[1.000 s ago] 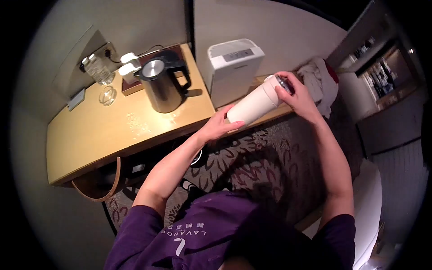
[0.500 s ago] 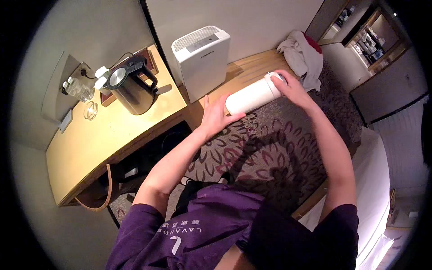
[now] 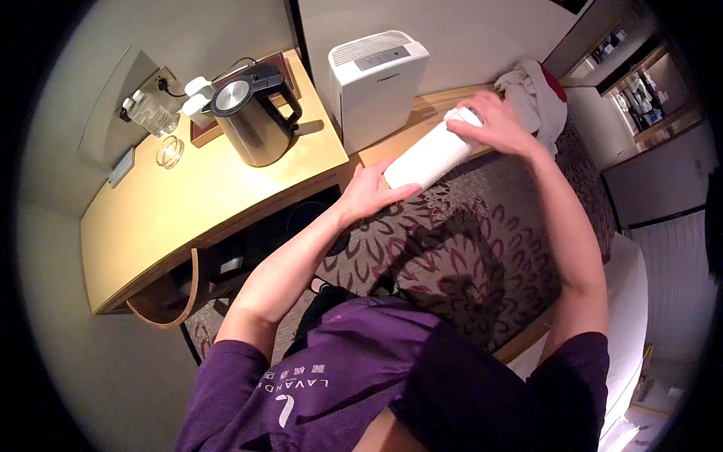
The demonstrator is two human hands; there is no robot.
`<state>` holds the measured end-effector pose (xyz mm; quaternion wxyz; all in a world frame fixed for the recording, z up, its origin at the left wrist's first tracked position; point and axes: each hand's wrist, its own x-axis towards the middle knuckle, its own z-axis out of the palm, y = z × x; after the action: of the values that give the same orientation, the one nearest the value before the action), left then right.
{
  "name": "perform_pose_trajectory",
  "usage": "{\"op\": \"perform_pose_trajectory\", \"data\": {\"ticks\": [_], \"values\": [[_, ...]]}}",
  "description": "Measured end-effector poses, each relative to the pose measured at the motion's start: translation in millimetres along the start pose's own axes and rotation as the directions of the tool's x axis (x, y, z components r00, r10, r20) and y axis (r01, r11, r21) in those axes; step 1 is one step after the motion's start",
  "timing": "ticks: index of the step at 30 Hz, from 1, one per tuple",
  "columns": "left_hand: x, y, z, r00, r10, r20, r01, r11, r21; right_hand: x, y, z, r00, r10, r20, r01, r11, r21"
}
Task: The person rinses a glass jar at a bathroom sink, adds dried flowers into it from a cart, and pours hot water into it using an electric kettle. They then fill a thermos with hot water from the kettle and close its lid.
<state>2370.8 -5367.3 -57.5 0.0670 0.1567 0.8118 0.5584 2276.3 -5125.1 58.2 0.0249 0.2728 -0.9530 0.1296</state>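
Note:
A white cylindrical bottle point(image 3: 432, 155) is held tilted in the air, its top end up to the right. My left hand point(image 3: 370, 193) wraps round its lower end, thumb along the near side. Around the top end, my right hand point(image 3: 493, 124) curls over the lid, its fingers slightly blurred. Left of the bottle, a steel kettle point(image 3: 254, 129) with a black handle stands on the wooden desk point(image 3: 188, 207).
A white boxy appliance point(image 3: 380, 90) stands behind the bottle on a low wooden ledge. White cloth point(image 3: 531, 98) lies at its right end. Clear bottles point(image 3: 153, 115), a glass point(image 3: 170, 152) and a tray point(image 3: 205, 134) are on the desk. Patterned carpet point(image 3: 482, 248) lies below.
The view has shifted twice. My right hand has changed its hold, its fingers now spread further over the bottle's lid. My left hand still holds the lower end.

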Motion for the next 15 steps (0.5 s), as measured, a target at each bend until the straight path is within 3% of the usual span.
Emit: {"op": "perform_pose_trajectory", "data": {"ticks": [2,5,8,11,12,15], "values": [[-4,-5,-8,0.991,-0.112,0.072,0.116,0.992,-0.053,8,10,11,0.968,0.087,0.236,-0.119,0.985,0.123],[-11,-4,-7,0.978,-0.175,0.11,0.188,0.975,-0.119,4,14,35,0.968,0.155,0.198,-0.185,0.972,0.142],[-13,-19,-5,0.965,-0.224,0.133,0.242,0.96,-0.14,-2,12,40,0.976,0.082,0.203,-0.125,0.971,0.206],[-16,-21,-3,0.953,-0.25,0.17,0.284,0.933,-0.219,-15,15,32,0.94,-0.091,0.328,-0.092,0.859,0.504],[-15,-25,-1,0.951,-0.248,0.183,0.287,0.927,-0.24,-13,22,31,0.916,-0.098,0.388,-0.115,0.864,0.489],[-12,-26,1,0.943,-0.236,0.233,0.292,0.924,-0.248,-14,31,32,0.925,-0.119,0.36,-0.072,0.876,0.476]]}}
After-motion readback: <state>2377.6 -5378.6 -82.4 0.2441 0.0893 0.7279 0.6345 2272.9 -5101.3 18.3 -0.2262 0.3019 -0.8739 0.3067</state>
